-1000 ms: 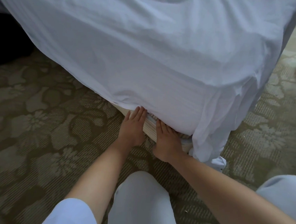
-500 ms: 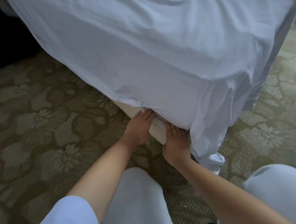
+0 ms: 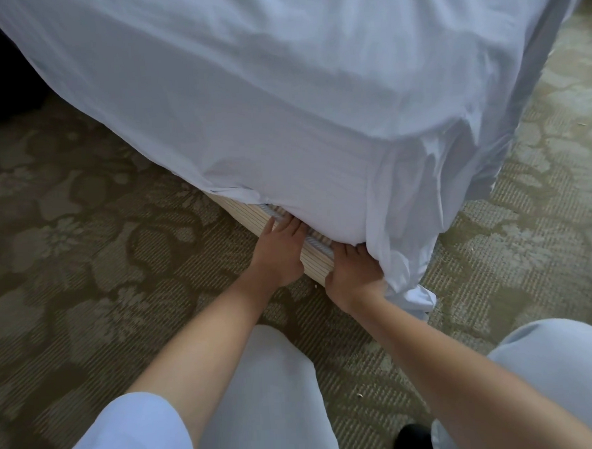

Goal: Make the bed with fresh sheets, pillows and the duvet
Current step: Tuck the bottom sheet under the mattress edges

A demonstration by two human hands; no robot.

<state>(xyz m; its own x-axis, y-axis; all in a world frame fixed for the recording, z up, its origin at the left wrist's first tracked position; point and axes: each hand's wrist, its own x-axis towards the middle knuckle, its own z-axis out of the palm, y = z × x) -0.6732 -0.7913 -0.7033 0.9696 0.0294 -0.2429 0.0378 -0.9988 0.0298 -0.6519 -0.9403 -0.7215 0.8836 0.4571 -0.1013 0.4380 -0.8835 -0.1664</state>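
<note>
We have the fresh sheet [image 3: 281, 105] draped; its corner tail [image 3: 407, 287] hangs untucked. Our left hand [image 3: 280, 252] and right hand [image 3: 354, 276], fingers straight, push cloth under the mattress. No pillows or duvet in view.

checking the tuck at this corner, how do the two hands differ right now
The left hand lies bare against the striped tan bed base; loose white sheet drapes over the right hand. The left sits farther from the corner than the right. Both reach their fingers in under the sheeted mattress edge.
</note>
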